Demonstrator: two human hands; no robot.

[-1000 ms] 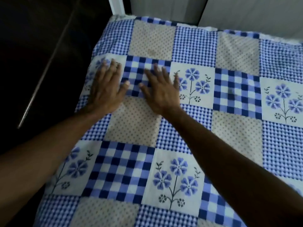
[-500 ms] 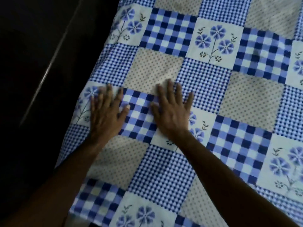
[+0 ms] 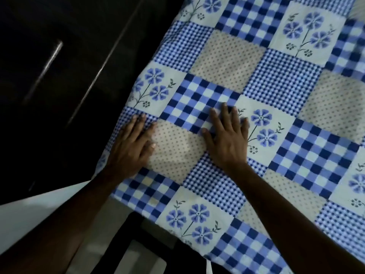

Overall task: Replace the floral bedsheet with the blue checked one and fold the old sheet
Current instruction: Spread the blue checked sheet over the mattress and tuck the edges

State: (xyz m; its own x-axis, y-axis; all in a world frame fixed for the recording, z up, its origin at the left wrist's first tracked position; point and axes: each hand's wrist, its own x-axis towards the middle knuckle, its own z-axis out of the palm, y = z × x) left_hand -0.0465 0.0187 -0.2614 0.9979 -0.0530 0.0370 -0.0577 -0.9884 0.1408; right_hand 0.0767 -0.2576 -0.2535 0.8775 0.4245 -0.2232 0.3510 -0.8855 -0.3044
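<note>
Both grips have slid along the blue checked sheet point(image 3: 280, 82) toward the near corner of the bed since the earlier frame. Left grip point(image 3: 132, 147) and right grip point(image 3: 227, 139) lie released, fingers straight, palms pressing the cloth flat. The left one sits at the sheet's edge, beside the dark wardrobe point(image 3: 49, 76). I judge the new sheet laid and its smoothing nearly finished. The old floral sheet is out of view; its folding appears to remain.
</note>
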